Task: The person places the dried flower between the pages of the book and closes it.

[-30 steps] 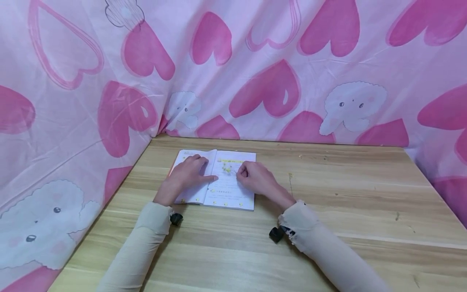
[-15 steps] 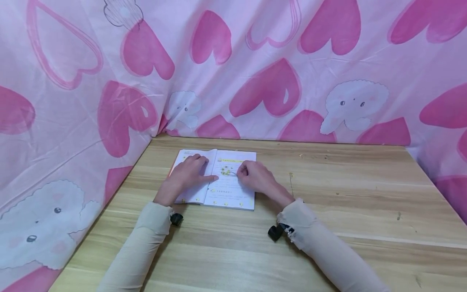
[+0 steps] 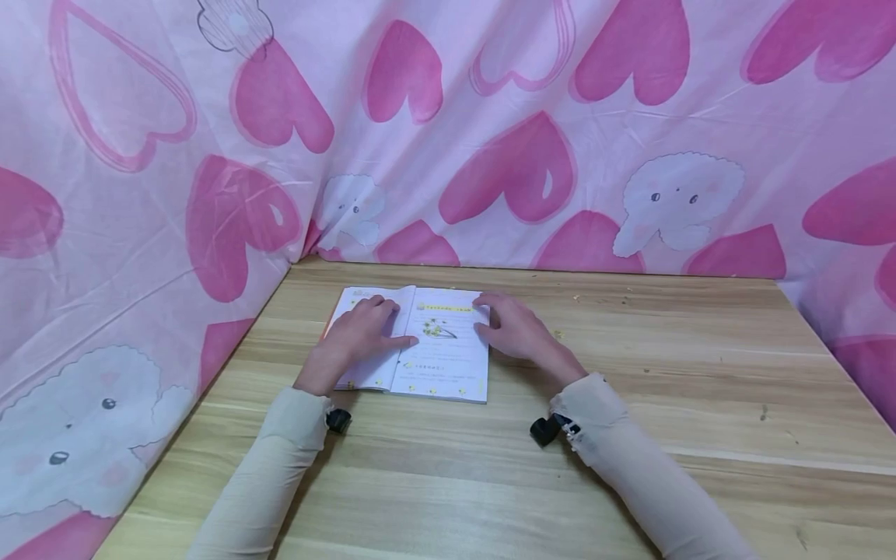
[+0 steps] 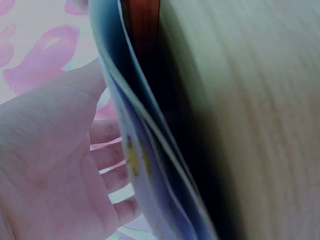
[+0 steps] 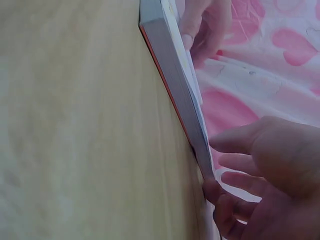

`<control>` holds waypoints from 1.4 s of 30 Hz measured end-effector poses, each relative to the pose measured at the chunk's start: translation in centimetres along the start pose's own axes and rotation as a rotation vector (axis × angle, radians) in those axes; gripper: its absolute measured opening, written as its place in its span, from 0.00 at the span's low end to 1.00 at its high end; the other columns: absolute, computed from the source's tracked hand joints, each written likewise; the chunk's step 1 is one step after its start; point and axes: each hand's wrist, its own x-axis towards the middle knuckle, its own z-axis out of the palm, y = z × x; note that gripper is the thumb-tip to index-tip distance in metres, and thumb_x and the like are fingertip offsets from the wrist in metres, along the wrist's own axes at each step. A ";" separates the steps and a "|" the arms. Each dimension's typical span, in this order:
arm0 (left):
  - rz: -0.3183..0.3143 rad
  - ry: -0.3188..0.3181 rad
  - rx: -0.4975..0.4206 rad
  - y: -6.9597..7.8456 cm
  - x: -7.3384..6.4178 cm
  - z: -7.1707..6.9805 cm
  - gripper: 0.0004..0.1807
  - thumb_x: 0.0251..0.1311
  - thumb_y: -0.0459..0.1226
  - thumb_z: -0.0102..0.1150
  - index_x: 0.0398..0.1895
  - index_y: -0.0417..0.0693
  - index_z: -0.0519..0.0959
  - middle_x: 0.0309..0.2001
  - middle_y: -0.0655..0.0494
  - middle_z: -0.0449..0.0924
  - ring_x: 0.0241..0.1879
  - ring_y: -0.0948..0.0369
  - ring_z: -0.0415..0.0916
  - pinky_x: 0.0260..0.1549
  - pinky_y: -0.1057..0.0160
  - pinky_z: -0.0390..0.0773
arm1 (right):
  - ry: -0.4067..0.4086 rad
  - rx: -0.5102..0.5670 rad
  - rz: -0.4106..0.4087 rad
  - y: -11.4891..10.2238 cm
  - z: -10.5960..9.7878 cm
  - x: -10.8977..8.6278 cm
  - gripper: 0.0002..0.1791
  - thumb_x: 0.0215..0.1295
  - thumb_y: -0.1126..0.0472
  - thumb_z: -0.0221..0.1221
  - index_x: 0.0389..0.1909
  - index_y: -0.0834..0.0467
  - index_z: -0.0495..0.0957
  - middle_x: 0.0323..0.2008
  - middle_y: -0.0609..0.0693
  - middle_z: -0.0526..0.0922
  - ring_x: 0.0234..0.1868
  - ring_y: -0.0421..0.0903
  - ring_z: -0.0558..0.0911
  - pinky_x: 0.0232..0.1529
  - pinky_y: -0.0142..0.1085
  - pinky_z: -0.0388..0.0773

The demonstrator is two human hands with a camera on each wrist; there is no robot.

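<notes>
A book (image 3: 439,385) lies spread on the wooden table, in the left half of the head view. On its right page rests a small sprig of yellow flowers (image 3: 435,330), its thin stem pointing right. My left hand (image 3: 360,330) lies over the left page with its thumb across the fold; the left wrist view shows its palm (image 4: 45,170) and page edges lifted in a curve. At the book's right edge is my right hand (image 3: 519,327), thumb and fingers apart, with nothing between them. In the right wrist view its fingertips are right at the page edges (image 5: 200,145).
Beyond the right hand, the yellow head of another flower sprig (image 3: 559,334) shows on the table (image 3: 665,373), with a few tiny bits scattered around. A pink heart-patterned cloth (image 3: 504,163) hangs along the back and left sides.
My right hand has let go of the flower sprig's stem, opened its fingers and moved right to the book's edge. The sprig now lies flat on the page. The left hand has stayed put.
</notes>
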 end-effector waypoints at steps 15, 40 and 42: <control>-0.001 0.030 0.080 1.0 -0.4 -1.1 0.43 0.65 0.60 0.73 0.75 0.44 0.75 0.71 0.41 0.77 0.68 0.43 0.77 0.68 0.40 0.78 | -0.055 -0.049 -0.011 0.4 -0.3 -0.2 0.34 0.79 0.53 0.62 0.80 0.62 0.69 0.81 0.58 0.69 0.82 0.57 0.68 0.82 0.56 0.65; 0.321 -0.065 -0.077 10.0 -2.4 1.8 0.27 0.66 0.57 0.73 0.55 0.48 0.81 0.51 0.55 0.82 0.48 0.59 0.76 0.52 0.57 0.81 | -0.051 -0.045 -0.008 0.5 0.0 -0.3 0.34 0.79 0.53 0.63 0.80 0.62 0.68 0.81 0.58 0.68 0.83 0.58 0.66 0.81 0.59 0.66; 0.316 -0.060 -0.065 10.0 -2.4 2.1 0.29 0.65 0.58 0.74 0.56 0.49 0.80 0.50 0.55 0.80 0.47 0.58 0.74 0.50 0.57 0.80 | -0.048 -0.045 -0.017 0.4 0.0 -0.3 0.34 0.79 0.54 0.63 0.80 0.62 0.69 0.81 0.59 0.68 0.83 0.59 0.66 0.81 0.59 0.66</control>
